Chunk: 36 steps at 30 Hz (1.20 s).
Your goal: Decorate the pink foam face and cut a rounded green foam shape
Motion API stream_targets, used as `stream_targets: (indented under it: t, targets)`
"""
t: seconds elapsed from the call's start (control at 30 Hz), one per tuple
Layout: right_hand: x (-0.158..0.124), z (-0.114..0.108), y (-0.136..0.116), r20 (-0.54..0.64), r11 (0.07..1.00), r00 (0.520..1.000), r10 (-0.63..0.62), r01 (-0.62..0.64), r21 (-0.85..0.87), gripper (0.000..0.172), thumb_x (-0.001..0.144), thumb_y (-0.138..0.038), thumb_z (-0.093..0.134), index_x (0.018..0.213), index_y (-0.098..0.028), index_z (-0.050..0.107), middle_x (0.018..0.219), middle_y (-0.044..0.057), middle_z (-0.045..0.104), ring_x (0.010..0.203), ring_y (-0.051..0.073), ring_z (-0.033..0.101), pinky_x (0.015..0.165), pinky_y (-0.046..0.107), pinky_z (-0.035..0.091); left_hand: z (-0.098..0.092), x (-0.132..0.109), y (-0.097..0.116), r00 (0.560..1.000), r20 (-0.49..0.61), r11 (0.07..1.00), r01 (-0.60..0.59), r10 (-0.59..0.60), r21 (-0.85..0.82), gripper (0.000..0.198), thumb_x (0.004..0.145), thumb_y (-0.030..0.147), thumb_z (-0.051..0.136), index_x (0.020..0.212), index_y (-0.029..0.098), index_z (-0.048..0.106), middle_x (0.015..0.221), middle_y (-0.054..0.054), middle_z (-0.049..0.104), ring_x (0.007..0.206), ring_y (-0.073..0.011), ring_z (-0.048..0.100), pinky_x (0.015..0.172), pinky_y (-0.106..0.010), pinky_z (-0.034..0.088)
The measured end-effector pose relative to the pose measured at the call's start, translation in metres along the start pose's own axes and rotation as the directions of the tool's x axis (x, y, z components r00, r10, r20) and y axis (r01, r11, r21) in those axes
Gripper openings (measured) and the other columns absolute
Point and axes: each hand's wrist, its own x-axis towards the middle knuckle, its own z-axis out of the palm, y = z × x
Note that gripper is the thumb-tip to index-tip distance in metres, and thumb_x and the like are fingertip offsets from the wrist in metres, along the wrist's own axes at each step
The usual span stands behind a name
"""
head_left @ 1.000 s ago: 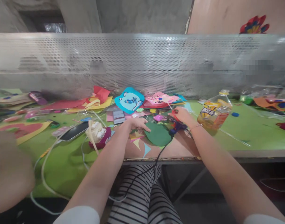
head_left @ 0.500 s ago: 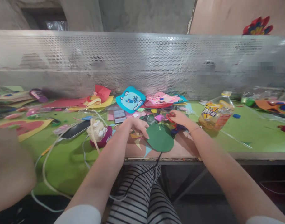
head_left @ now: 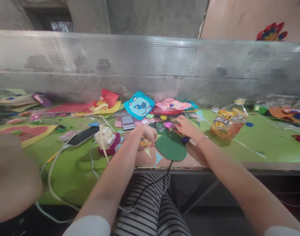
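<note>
Flat at the table's front edge lies a rounded green sheet (head_left: 171, 147), like cut craft paper or foam. My left hand (head_left: 149, 133) is closed at the sheet's left edge, fingertips pointing down; whatever they pinch is hidden. Beyond the sheet's right side, my right hand (head_left: 186, 126) has its fingers curled down over small red and dark pieces, and what they grip does not show clearly. A bright pink lump (head_left: 168, 125) sits between the hands. Paper scraps, including a light blue piece (head_left: 158, 159), lie below my left hand.
A blue paper picture (head_left: 139, 105) and a pink one (head_left: 173, 105) lie at the back, before a perforated metal panel (head_left: 150, 65). A yellow-labelled bottle (head_left: 228, 119) stands right. Left are a phone (head_left: 83, 136), cables and another person's blurred arm (head_left: 14, 180).
My left fingers have curled in, and the thumb has come off the green sheet's face to its edge. My right hand has lowered over the red piece, now mostly covered. The view shifted slightly.
</note>
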Motion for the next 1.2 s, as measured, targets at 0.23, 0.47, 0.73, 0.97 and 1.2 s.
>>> stream_targets:
  t: [0.23,0.47,0.73,0.97,1.2]
  targets:
    - [0.022,0.016,-0.04,0.345,0.954,0.893,-0.29,0.297,0.033,0.047,0.076,-0.009,0.053,0.122,-0.013,0.057,0.128,0.015,0.053,0.116,0.026,0.051,0.097,0.038,0.039,-0.002,-0.009,0.007,0.99,-0.128,0.973,0.08,-0.053,0.217,0.03,0.053,0.033,0.066,0.077,0.016,0.069,0.072,-0.005,0.065,0.061,-0.0164,0.055,0.053,-0.024,0.041]
    - [0.041,0.031,-0.045,0.439,0.939,0.861,-0.257,0.329,-0.096,0.03,0.079,-0.011,0.049,0.102,-0.017,0.067,0.099,0.013,0.068,0.094,0.023,0.063,0.081,0.031,0.043,-0.002,-0.006,0.001,0.912,-0.36,0.922,0.297,-0.197,0.247,0.031,0.059,0.022,0.061,0.087,0.013,0.07,0.081,-0.011,0.069,0.073,-0.021,0.062,0.061,-0.024,0.046]
    - [0.037,0.032,-0.039,0.277,0.991,0.952,-0.13,0.132,0.013,0.02,0.077,-0.009,0.049,0.085,-0.015,0.067,0.089,0.011,0.068,0.082,0.02,0.061,0.074,0.027,0.042,0.007,0.015,0.011,0.858,-0.495,0.986,-0.073,0.137,0.147,0.033,0.07,0.046,0.06,0.086,0.018,0.068,0.09,-0.007,0.068,0.088,-0.0219,0.061,0.075,-0.026,0.045]
    - [0.037,0.007,-0.033,-0.107,0.875,0.97,0.218,-0.146,0.462,0.007,0.076,-0.021,0.05,0.079,-0.017,0.055,0.078,0.004,0.062,0.073,0.016,0.055,0.071,0.028,0.043,0.031,0.032,0.025,0.914,-0.262,0.941,-0.254,0.31,0.225,0.094,0.051,0.059,0.071,0.135,0.032,0.04,0.151,-0.006,0.025,0.135,-0.037,0.022,0.106,-0.047,0.025]
    - [0.026,-0.001,-0.024,-0.122,0.792,0.916,0.383,-0.258,0.553,0.007,0.077,-0.027,0.044,0.076,-0.021,0.046,0.074,0.001,0.058,0.07,0.016,0.053,0.071,0.029,0.042,0.024,0.034,0.016,0.849,-0.444,0.948,-0.189,0.288,0.255,0.071,0.06,0.059,0.064,0.115,0.016,0.055,0.115,-0.013,0.057,0.105,-0.0291,0.052,0.085,-0.034,0.042]
